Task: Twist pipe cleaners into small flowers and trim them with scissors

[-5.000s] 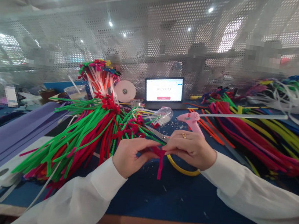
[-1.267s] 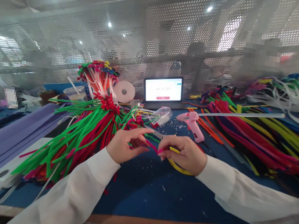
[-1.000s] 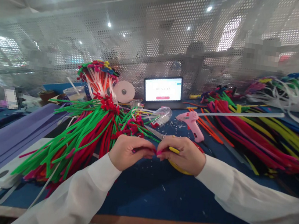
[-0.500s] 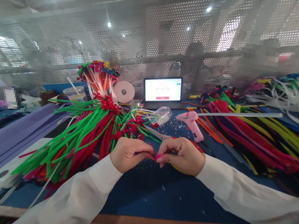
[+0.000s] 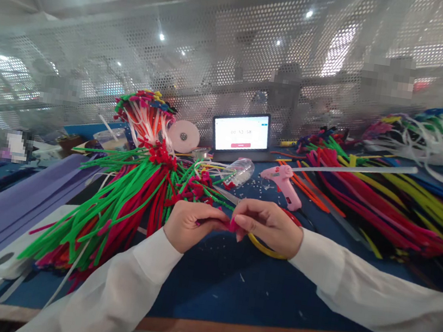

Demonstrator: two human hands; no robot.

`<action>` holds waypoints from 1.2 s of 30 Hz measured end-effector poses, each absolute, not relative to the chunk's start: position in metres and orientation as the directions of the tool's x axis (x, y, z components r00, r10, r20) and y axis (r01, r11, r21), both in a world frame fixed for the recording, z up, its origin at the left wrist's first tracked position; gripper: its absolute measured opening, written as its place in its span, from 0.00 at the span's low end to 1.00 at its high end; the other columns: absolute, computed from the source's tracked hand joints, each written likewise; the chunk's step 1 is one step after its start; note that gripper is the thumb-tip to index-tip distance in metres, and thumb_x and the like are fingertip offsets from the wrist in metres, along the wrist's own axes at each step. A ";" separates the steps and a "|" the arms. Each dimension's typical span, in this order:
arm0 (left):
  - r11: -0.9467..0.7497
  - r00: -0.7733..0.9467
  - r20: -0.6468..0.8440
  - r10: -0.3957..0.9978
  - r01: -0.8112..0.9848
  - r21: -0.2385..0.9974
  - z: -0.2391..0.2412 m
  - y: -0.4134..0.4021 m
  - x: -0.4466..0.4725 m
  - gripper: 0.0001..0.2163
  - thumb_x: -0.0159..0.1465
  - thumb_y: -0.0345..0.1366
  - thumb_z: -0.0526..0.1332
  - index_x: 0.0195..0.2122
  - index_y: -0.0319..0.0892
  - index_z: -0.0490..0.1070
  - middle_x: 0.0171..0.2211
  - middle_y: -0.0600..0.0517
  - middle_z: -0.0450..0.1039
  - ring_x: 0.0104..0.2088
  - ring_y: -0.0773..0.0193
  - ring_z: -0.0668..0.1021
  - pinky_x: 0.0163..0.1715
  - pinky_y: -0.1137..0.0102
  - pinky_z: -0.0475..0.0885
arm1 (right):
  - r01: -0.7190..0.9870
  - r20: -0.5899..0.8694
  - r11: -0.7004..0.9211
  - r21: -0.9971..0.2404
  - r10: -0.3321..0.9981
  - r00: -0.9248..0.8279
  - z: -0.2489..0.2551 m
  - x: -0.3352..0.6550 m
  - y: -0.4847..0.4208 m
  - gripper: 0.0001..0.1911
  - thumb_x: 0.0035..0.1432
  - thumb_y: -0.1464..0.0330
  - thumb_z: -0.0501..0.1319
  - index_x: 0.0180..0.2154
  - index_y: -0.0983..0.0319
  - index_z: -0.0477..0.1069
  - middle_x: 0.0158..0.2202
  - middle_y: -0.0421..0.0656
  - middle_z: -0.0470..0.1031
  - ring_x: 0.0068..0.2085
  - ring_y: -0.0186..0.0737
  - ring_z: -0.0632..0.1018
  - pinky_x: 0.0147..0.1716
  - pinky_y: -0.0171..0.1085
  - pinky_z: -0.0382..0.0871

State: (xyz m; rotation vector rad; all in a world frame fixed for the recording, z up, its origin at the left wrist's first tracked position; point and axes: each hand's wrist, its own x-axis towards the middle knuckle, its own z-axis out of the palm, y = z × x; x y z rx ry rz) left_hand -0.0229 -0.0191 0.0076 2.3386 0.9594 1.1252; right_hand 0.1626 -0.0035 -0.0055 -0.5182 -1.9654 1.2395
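Over the near middle of the table, my left hand (image 5: 190, 226) and my right hand (image 5: 270, 228) meet at the fingertips. Both pinch a small piece of pink pipe cleaner (image 5: 233, 224), mostly covered by the fingers. Its exact shape cannot be made out. Under and behind my right hand lie scissors, their blades (image 5: 226, 195) pointing away to the left and a yellow handle loop (image 5: 266, 247) showing below the hand. Beyond my left hand are green pipe cleaner stems with red and pink twisted heads (image 5: 198, 184).
A large bundle of green and red pipe cleaners (image 5: 117, 201) lies left, beside a white power strip (image 5: 15, 255). Behind are a pink glue gun (image 5: 285, 183) with a long glue stick, a clear plastic bottle (image 5: 239, 172) and a lit tablet (image 5: 241, 132). Coloured pipe cleaners (image 5: 381, 205) spread right.
My right fingers have shifted slightly up and left, the thumb now pressing over the pink piece. More of the yellow handle shows. My left hand has barely moved.
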 end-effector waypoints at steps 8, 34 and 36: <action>-0.409 0.424 0.266 0.866 0.292 0.865 0.004 -0.030 -0.015 0.11 0.50 0.36 0.61 0.34 0.37 0.72 0.21 0.51 0.74 0.20 0.64 0.76 0.20 0.74 0.74 | 0.165 0.540 0.703 -0.692 0.655 -0.528 -0.002 0.163 -0.006 0.10 0.54 0.65 0.53 0.26 0.64 0.67 0.21 0.40 0.68 0.23 0.29 0.69 0.25 0.30 0.63; -0.372 0.340 0.273 0.900 0.271 0.888 -0.001 -0.033 -0.006 0.06 0.48 0.34 0.63 0.26 0.36 0.74 0.20 0.52 0.73 0.24 0.63 0.75 0.26 0.72 0.72 | 0.172 0.480 0.670 -0.722 0.665 -0.573 0.003 0.164 -0.010 0.08 0.48 0.65 0.59 0.31 0.64 0.67 0.23 0.39 0.68 0.24 0.30 0.68 0.25 0.30 0.63; -0.439 0.366 0.313 0.877 0.344 0.830 -0.002 -0.033 -0.005 0.06 0.49 0.34 0.62 0.24 0.36 0.74 0.19 0.52 0.71 0.23 0.65 0.74 0.24 0.74 0.70 | 0.196 0.470 0.678 -0.709 0.660 -0.586 0.007 0.163 -0.014 0.07 0.49 0.66 0.58 0.28 0.64 0.67 0.22 0.40 0.68 0.24 0.30 0.67 0.24 0.30 0.62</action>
